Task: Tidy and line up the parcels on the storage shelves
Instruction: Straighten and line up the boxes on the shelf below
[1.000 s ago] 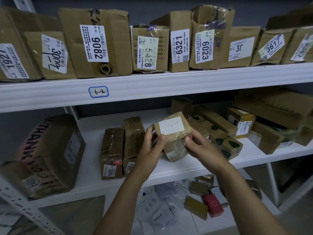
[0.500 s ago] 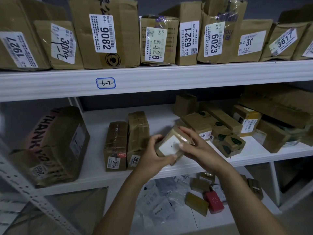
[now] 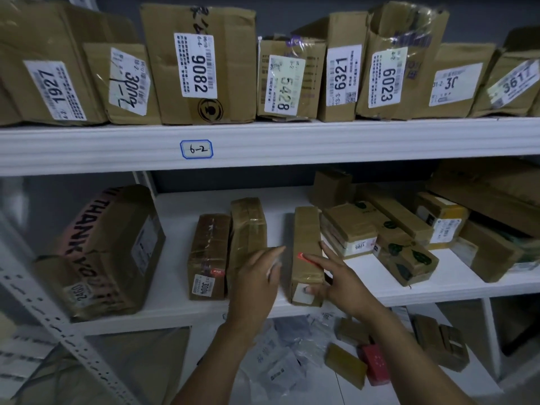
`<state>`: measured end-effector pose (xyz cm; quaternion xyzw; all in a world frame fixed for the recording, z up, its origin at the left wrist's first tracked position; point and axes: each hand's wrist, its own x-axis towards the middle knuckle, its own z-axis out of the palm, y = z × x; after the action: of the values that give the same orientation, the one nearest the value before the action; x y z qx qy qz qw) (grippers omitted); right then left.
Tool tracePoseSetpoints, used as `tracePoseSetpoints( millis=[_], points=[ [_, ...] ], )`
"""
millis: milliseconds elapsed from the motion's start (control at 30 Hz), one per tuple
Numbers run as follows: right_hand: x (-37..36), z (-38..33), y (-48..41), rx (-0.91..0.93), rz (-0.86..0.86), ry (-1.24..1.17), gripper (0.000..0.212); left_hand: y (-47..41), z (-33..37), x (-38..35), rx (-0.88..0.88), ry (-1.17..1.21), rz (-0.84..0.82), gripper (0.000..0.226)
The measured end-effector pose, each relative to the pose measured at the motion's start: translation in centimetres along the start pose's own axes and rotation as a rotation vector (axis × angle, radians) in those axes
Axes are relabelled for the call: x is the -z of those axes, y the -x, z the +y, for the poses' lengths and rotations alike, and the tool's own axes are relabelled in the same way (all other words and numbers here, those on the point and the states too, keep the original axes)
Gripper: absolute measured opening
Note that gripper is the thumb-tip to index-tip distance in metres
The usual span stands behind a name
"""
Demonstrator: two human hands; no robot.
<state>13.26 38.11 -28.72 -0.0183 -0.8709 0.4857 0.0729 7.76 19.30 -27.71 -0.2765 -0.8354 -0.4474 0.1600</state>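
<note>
In the head view the small parcel point(image 3: 305, 244) is standing on edge between the hands, the left hand point(image 3: 257, 285) hovering flat-fingered beside it, the right hand point(image 3: 339, 276) touching it with spread fingers, while jumbled parcels point(image 3: 403, 252) beyond the right hand are seemingly awaiting alignment.

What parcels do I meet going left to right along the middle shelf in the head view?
THANK YOU box → parcel labelled 3004 → taller taped parcel → narrow parcel touched by the right hand → white-labelled box → leaf-print box

Cardboard parcel point(image 3: 306, 247), glossy tape.
</note>
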Motion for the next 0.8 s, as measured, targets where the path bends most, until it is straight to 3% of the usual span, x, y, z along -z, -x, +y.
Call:
tracePoseSetpoints(
  millis=[67,100,200,267,367,600,800],
  points=[
    [-0.1,-0.1,-0.6,-0.006,-0.010,0.024,0.062,-0.9,-1.4,1.3,-0.097,-0.174,0.148,0.031],
    [-0.1,-0.2,-0.9,-0.016,-0.024,0.037,0.063,-1.3,-2.3,1.8,-0.093,-0.242,0.145,0.034],
    [-0.4,-0.5,-1.7,-0.010,-0.075,0.090,0.064,-2.0,-4.9,2.9,0.051,-0.378,-0.049,0.074],
    [-1.0,-0.5,-2.3,-0.015,-0.092,0.095,0.065,-2.0,-6.3,3.3,0.094,-0.493,-0.153,0.086],
    [-1.8,-0.5,-3.0,-0.031,-0.098,0.107,0.064,-1.9,-7.3,3.7,0.063,-0.597,-0.236,0.088],
    [-2.9,-1.0,-3.8,0.008,-0.086,0.103,0.061,-2.7,-6.9,4.2,0.016,-0.541,-0.206,0.076],
    [-3.2,-0.9,-3.6,0.001,-0.021,0.070,0.056,-2.1,-7.2,3.4,0.060,-0.739,-0.238,0.102]
  ],
)
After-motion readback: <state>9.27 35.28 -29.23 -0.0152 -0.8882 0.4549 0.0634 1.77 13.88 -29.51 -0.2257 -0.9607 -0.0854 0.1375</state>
